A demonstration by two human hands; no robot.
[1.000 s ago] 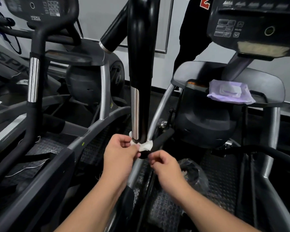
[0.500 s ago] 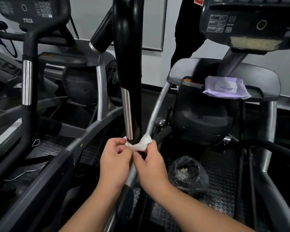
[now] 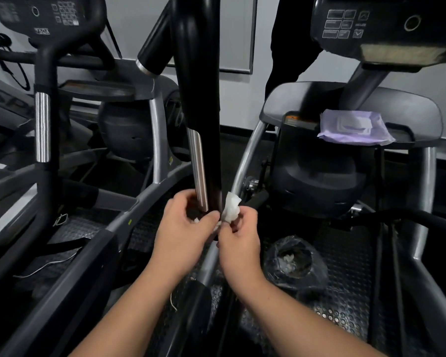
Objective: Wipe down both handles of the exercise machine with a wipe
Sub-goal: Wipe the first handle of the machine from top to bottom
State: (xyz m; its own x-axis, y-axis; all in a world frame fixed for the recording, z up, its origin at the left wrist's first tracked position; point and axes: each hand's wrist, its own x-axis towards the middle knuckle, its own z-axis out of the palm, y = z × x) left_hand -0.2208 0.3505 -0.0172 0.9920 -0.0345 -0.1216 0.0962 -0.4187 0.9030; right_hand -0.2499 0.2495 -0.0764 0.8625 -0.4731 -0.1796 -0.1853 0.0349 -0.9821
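Wiping the lower end of the near black handle [image 3: 197, 99], which stands almost upright with long axis running top to bottom. Left hand [image 3: 184, 228] curled round the handle's foot, right hand [image 3: 238, 235] pinching the crumpled white wipe [image 3: 231, 208] just beside it. Probably next: wrap wipe round again, slide upward, then on to the other handle.

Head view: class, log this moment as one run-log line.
left hand: grips handle base | right hand: pinches wipe beside handle | wipe pack: on machine shelf | stage: wiping lower handle
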